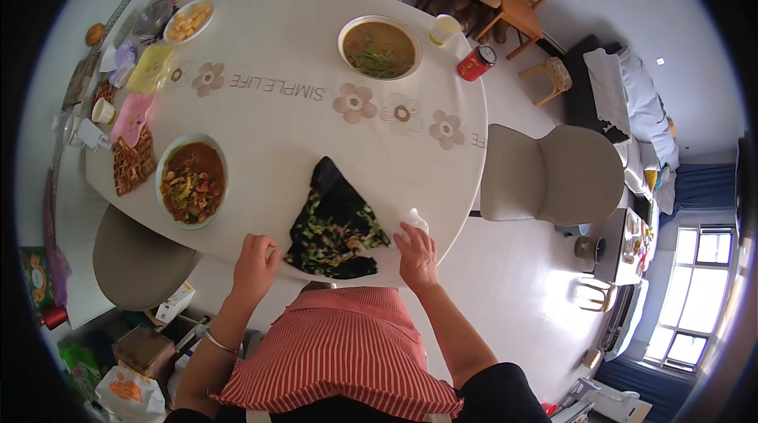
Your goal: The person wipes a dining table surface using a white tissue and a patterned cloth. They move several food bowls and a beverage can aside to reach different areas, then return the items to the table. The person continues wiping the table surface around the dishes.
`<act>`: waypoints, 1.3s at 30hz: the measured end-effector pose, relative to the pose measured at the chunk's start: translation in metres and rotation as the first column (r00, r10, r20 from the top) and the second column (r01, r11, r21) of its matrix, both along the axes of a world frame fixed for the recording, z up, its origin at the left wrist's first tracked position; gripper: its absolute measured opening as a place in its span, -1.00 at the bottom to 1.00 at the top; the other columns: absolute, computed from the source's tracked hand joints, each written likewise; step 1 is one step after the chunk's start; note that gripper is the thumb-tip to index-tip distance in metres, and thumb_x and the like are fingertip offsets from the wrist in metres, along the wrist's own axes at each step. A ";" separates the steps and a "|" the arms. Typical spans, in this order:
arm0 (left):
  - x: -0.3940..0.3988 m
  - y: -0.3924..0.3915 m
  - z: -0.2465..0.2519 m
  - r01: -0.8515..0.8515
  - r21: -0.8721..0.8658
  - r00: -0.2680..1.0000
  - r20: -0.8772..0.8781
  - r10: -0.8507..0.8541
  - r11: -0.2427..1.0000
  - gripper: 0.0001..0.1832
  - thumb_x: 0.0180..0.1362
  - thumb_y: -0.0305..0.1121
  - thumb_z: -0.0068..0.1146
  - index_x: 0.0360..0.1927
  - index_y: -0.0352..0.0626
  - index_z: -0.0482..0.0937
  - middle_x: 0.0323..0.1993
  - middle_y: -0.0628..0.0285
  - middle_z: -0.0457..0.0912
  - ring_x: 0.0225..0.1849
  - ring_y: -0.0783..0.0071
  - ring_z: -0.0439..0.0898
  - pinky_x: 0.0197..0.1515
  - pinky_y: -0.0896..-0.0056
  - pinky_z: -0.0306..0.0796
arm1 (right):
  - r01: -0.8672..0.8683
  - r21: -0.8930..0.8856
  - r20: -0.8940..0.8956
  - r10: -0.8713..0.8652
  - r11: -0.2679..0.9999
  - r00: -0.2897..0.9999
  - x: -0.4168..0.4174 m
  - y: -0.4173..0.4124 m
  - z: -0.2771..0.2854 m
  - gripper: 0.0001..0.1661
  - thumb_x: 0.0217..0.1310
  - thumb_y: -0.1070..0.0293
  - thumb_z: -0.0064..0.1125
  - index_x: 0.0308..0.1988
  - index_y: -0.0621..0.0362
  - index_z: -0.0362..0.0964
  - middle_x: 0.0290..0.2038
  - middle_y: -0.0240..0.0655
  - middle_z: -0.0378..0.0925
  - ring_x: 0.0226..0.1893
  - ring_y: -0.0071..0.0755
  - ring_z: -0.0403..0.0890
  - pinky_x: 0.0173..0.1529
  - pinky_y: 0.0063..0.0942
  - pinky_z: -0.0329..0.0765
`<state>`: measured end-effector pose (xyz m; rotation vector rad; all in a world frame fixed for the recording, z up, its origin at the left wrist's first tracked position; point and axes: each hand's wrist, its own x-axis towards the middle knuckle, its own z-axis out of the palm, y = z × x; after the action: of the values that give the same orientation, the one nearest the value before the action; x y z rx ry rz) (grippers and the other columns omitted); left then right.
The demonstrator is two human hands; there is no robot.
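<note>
A black triangular plate [331,186] lies near the table's front edge, bearing chopped green vegetables mixed with pale pieces [331,239]. Just right of its corner, my right hand [418,254] has its fingers on a crumpled white tissue [418,219]; part of the tissue is hidden behind the fingers. My left hand [256,266] hovers at the table edge, left of the plate and apart from it. Its fingers are loosely bent, with a gap to the thumb and nothing held. Farther left stands a white bowl [221,198] of reddish stew.
On the cloth-covered table [278,138] stand a soup bowl [341,47], a red can [474,64], a paper cup [444,29] and a dish of yellow chunks [208,15]. A woven mat [133,165] lies at left. Grey chairs [515,177] [139,263] flank the table.
</note>
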<state>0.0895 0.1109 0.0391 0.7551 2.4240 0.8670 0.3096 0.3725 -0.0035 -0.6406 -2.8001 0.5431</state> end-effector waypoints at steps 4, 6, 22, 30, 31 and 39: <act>0.017 0.052 0.004 0.059 -0.139 0.997 -0.036 -0.064 0.989 -0.78 0.16 -0.28 0.18 -0.27 -0.12 0.39 -0.29 0.13 0.37 -0.44 0.21 0.45 -0.38 0.21 0.41 | -0.065 0.000 0.136 0.064 0.998 0.989 0.042 0.037 -0.006 -0.57 0.08 0.53 -0.05 -0.03 0.00 0.50 0.19 -0.37 0.36 0.27 -0.14 0.25 0.28 0.07 0.15; 0.024 0.066 -0.005 0.087 -0.267 0.996 0.014 -0.086 0.960 -0.67 0.13 -0.18 0.21 -0.21 -0.15 0.37 -0.27 0.08 0.36 -0.43 0.15 0.45 -0.36 0.17 0.42 | -0.079 -0.020 0.211 0.081 0.997 0.974 0.063 0.068 -0.015 -0.55 0.10 0.48 -0.05 0.02 -0.07 0.48 0.28 -0.35 0.24 0.34 -0.07 0.13 0.28 0.28 0.06; 0.046 0.111 -0.023 -0.063 -0.600 0.996 0.011 0.088 0.798 -0.50 -0.02 -0.18 0.30 -0.14 -0.19 0.30 -0.23 -0.10 0.36 -0.26 -0.19 0.51 -0.24 -0.02 0.43 | -0.151 -0.167 0.115 0.172 0.974 0.978 0.026 0.253 -0.020 -0.33 0.07 0.20 0.15 0.21 -0.03 0.28 0.40 -0.08 -0.13 0.37 0.23 -0.06 0.30 0.27 -0.05; 0.044 0.114 -0.020 -0.075 -0.568 0.991 0.046 0.123 0.819 -0.51 -0.03 -0.18 0.31 -0.15 -0.18 0.33 -0.21 -0.08 0.37 -0.23 -0.18 0.50 -0.21 -0.01 0.43 | -0.144 -0.148 0.014 0.148 0.978 0.989 0.010 0.273 -0.052 -0.35 0.11 0.32 0.11 0.24 -0.04 0.23 0.38 -0.22 0.01 0.36 0.04 0.03 0.31 0.14 0.05; 0.044 0.115 -0.018 -0.078 -0.571 0.991 0.048 0.128 0.818 -0.52 -0.03 -0.18 0.31 -0.16 -0.18 0.33 -0.21 -0.09 0.37 -0.23 -0.18 0.50 -0.21 -0.01 0.43 | -0.171 -0.103 -0.001 0.172 0.980 0.985 0.007 0.277 -0.052 -0.36 0.09 0.34 0.13 0.22 -0.05 0.25 0.34 -0.23 0.06 0.33 0.03 0.08 0.29 0.12 0.08; 0.044 0.115 -0.016 -0.106 -0.563 0.987 0.041 0.157 0.820 -0.52 -0.04 -0.18 0.33 -0.15 -0.17 0.36 -0.18 -0.09 0.37 -0.22 -0.16 0.50 -0.20 0.02 0.43 | -0.332 0.188 -0.103 0.355 0.924 0.929 -0.059 0.332 -0.029 -0.47 -0.22 0.54 0.25 -0.11 -0.02 0.45 -0.28 -0.33 0.42 -0.25 -0.14 0.46 -0.10 -0.27 0.41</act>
<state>0.1340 0.2258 0.0235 0.3177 2.4782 0.1848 0.2504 0.7046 -0.0321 -0.0696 -2.7992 0.3859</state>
